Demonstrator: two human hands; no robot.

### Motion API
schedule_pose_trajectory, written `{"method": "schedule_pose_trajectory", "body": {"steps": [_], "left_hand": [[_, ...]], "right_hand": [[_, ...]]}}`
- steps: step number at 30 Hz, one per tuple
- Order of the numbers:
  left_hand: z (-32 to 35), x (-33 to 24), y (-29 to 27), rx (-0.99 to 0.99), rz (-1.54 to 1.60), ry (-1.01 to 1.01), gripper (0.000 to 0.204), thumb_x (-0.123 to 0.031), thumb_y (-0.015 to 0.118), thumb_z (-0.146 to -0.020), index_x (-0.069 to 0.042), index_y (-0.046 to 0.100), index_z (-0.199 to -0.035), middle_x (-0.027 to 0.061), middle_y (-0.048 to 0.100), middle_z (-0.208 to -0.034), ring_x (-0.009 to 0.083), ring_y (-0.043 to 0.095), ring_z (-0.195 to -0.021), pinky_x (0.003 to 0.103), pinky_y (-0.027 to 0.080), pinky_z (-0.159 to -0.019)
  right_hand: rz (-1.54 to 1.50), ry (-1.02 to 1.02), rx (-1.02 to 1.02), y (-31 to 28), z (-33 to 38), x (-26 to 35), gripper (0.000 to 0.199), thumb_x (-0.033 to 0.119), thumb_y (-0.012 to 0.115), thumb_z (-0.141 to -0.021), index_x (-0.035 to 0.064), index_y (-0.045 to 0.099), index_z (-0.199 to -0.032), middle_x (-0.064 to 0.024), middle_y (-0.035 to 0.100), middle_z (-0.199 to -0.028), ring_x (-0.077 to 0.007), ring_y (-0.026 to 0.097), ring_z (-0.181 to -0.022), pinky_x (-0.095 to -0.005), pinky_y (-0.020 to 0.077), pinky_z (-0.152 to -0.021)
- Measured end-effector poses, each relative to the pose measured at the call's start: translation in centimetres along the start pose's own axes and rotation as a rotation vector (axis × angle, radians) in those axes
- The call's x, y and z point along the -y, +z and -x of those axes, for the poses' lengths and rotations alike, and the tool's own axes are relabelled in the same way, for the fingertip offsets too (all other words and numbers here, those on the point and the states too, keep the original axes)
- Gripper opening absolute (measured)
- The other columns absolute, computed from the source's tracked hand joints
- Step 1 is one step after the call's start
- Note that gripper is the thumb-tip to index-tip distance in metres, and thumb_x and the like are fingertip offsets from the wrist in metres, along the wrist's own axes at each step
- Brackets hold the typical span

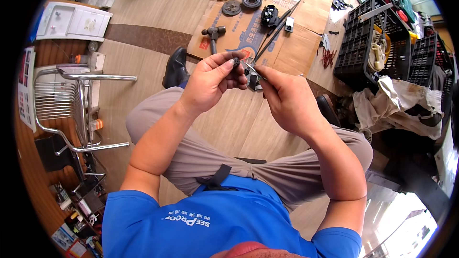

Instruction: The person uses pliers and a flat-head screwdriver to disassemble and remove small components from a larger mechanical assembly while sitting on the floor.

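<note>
Between the thumb and fingers of my left hand (209, 80) is a small black part (236, 62), pinched and held up over the floor. My right hand (292, 94) grips a thin metal tool (249, 66), its kind too small to tell. The tool's tip points left toward the black part; whether they touch I cannot make out. Below and between the hands sits a grey metal and black piece (254, 84), partly covered by my fingers. Just beyond lies a flattened cardboard sheet (306, 50) carrying a hammer (213, 32) and a black plastic housing (270, 15).
On the cardboard's far part are a black ring (252, 0), a grey disc (232, 8), long black rods (277, 33) and a small white piece (289, 25). Black crates (351, 50) and a dirty cloth (399, 105) stand right. At left is a metal-framed chair (79, 110).
</note>
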State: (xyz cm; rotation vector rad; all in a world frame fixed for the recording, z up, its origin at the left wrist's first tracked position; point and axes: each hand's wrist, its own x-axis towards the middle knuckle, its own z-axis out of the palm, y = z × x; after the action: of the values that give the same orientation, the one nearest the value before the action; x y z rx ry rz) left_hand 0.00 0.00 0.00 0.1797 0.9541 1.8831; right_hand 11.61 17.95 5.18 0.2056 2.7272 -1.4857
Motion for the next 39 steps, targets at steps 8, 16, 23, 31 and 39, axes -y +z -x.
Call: {"method": "schedule_pose_trajectory", "body": {"steps": [8, 16, 23, 31, 39], "left_hand": [[0.15, 0.05, 0.55, -0.119, -0.095, -0.008, 0.026, -0.012, 0.052, -0.097, -0.001, 0.050, -0.121, 0.0104, 0.064, -0.093, 0.0219, 0.067, -0.081, 0.036, 0.056, -0.075], [0.18, -0.02, 1.02, -0.107, -0.130, -0.016, 0.029, -0.010, 0.054, -0.095, 0.000, 0.050, -0.122, 0.0103, 0.065, -0.091, 0.0219, 0.067, -0.080, 0.035, 0.056, -0.074], [0.27, 0.19, 0.72, -0.094, -0.131, -0.007, 0.026, -0.008, 0.054, -0.095, -0.001, 0.054, -0.119, 0.0102, 0.066, -0.091, 0.0215, 0.067, -0.081, 0.034, 0.056, -0.073], [0.27, 0.23, 0.86, -0.076, -0.131, 0.003, 0.027, -0.010, 0.057, -0.094, -0.001, 0.053, -0.119, 0.0098, 0.065, -0.090, 0.0205, 0.066, -0.078, 0.035, 0.057, -0.071], [0.32, 0.38, 0.66, -0.083, -0.148, -0.034, 0.022, -0.009, 0.054, -0.095, 0.000, 0.056, -0.115, 0.0076, 0.066, -0.090, 0.0171, 0.066, -0.078, 0.034, 0.057, -0.075]], "right_hand": [[-0.057, 0.029, 0.016, 0.12, 0.01, 0.20, 0.018, 0.011, 0.049, -0.090, 0.0026, 0.058, -0.103, -0.0244, 0.062, -0.083, -0.0432, 0.060, -0.080, -0.0503, 0.0471, -0.069], [-0.036, -0.001, 0.004, 0.57, 0.08, -0.25, 0.021, 0.008, 0.052, -0.090, 0.0052, 0.059, -0.109, -0.0217, 0.061, -0.077, -0.0388, 0.060, -0.072, -0.0437, 0.0467, -0.063], [-0.037, 0.016, 0.047, 0.19, 0.04, 0.34, 0.012, 0.012, 0.049, -0.091, 0.0043, 0.056, -0.098, -0.0217, 0.062, -0.080, -0.0427, 0.059, -0.078, -0.0516, 0.0457, -0.066], [0.003, -0.009, 0.046, 0.39, 0.08, 0.06, 0.014, 0.012, 0.049, -0.091, 0.0056, 0.056, -0.101, -0.0211, 0.062, -0.080, -0.0413, 0.060, -0.079, -0.0507, 0.0461, -0.066], [0.050, -0.037, 0.020, 0.56, 0.14, -0.19, 0.023, 0.013, 0.048, -0.091, 0.0095, 0.058, -0.112, -0.0194, 0.064, -0.082, -0.0390, 0.062, -0.079, -0.0495, 0.0477, -0.067]]}}
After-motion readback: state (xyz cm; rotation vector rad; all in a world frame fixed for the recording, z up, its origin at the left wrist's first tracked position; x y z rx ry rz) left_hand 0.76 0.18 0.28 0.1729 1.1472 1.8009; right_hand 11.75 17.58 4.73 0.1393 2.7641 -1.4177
